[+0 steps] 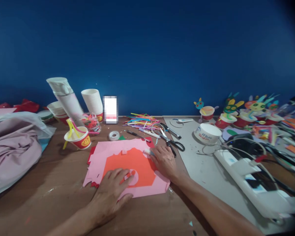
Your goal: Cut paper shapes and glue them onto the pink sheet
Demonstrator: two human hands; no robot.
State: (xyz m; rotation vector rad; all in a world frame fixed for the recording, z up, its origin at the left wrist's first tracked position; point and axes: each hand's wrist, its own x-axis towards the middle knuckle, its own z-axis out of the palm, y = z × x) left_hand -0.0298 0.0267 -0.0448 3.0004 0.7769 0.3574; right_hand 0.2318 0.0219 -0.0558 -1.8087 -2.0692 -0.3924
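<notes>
My left hand lies flat with fingers apart on an orange sheet. By its fingertips are a pale pink round piece and a small orange dot. Beneath the orange sheet is a larger pink sheet with ragged edges, and red sheet edges show under that. My right hand rests at the sheets' right side, its fingers curled over a short white pen-like thing that is mostly hidden. A small pale square sits on the orange sheet's top edge.
Behind the sheets lie scissors, a tape roll, a black pen and colourful strips. Paper cups and a flask stand left. Right are decorated cups, a white bowl and a power strip.
</notes>
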